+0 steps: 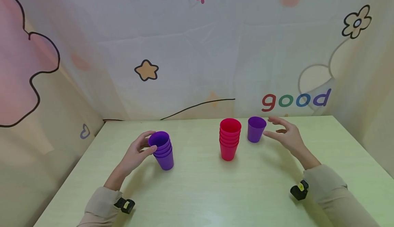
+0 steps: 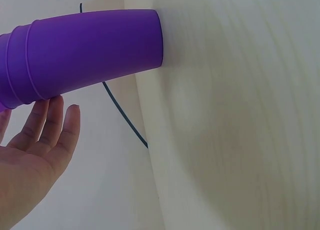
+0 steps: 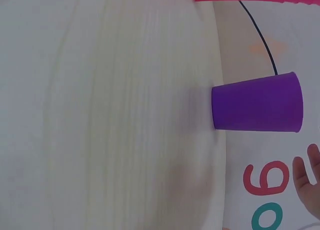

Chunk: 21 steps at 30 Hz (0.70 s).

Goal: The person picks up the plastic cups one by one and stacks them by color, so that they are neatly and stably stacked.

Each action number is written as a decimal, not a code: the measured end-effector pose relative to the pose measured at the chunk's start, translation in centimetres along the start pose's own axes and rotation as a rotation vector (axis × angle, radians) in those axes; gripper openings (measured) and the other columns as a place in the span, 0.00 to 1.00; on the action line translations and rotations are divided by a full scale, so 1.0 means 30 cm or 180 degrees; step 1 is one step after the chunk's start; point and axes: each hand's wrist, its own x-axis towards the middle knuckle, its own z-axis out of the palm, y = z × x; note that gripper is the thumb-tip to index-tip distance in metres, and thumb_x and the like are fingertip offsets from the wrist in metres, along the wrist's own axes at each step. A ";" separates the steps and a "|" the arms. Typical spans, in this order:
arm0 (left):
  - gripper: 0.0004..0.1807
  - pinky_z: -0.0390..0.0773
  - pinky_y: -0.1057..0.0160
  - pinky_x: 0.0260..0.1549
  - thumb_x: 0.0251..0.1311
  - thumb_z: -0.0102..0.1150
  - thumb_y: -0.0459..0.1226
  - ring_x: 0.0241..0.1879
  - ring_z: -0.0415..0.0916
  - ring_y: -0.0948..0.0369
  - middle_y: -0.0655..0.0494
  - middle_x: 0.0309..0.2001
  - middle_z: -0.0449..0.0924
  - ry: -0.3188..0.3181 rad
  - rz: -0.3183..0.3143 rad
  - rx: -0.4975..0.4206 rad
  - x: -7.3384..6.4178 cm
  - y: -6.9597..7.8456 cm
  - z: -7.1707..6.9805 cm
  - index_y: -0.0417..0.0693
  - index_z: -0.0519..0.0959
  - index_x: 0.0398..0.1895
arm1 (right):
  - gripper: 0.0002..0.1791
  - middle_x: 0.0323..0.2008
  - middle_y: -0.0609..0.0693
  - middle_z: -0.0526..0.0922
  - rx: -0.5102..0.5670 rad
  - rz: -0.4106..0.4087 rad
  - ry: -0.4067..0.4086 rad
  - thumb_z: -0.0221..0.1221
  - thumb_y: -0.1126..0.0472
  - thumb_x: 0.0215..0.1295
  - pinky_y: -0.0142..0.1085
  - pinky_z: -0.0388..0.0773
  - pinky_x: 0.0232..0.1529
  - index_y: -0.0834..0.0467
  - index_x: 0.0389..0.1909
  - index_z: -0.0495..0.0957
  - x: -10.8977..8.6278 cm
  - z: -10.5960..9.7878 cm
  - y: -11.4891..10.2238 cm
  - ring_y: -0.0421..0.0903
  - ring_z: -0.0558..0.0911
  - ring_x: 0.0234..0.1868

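Observation:
A stack of purple cups (image 1: 165, 160) stands upright on the table at the left in the head view. My left hand (image 1: 135, 153) holds it near the top, thumb at the front of the rim and fingers around the far side. Fingertips of that hand (image 2: 37, 150) meet the side of the stacked cups (image 2: 100, 47) in the left wrist view. A single purple cup (image 1: 256, 130) stands farther back on the right. Beside it is my right hand (image 1: 287, 135), thumb and fingers spread apart around nothing. In the right wrist view a gap shows between this cup (image 3: 257, 104) and the fingers (image 3: 301, 175).
Between the purple cups stands a stack of red cups (image 1: 228, 148), close to the single purple one. The pale table (image 1: 197, 192) ends at a printed cloth backdrop (image 1: 184, 76). Black wrist devices (image 1: 299, 190) hang below both sleeves.

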 end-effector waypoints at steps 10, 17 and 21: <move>0.27 0.72 0.52 0.44 0.61 0.55 0.40 0.50 0.69 0.47 0.40 0.51 0.71 -0.0010 -0.0008 0.0015 -0.001 0.000 0.001 0.48 0.61 0.63 | 0.40 0.61 0.62 0.64 -0.0087 0.0164 -0.0333 0.63 0.51 0.55 0.51 0.65 0.51 0.60 0.66 0.58 0.061 0.006 0.027 0.60 0.61 0.59; 0.27 0.72 0.52 0.44 0.60 0.55 0.39 0.50 0.69 0.47 0.40 0.51 0.72 -0.0017 0.0015 -0.0014 0.001 -0.003 -0.003 0.48 0.61 0.63 | 0.45 0.63 0.63 0.60 -0.0124 0.0305 -0.0455 0.62 0.46 0.54 0.57 0.61 0.54 0.59 0.68 0.53 0.088 0.030 0.059 0.62 0.57 0.62; 0.28 0.72 0.52 0.44 0.61 0.55 0.39 0.50 0.69 0.46 0.40 0.51 0.72 -0.0020 0.0053 -0.0016 0.001 -0.003 -0.003 0.47 0.61 0.63 | 0.47 0.63 0.63 0.60 -0.0134 0.0376 -0.0460 0.63 0.45 0.53 0.59 0.59 0.54 0.58 0.68 0.52 0.095 0.041 0.065 0.63 0.57 0.62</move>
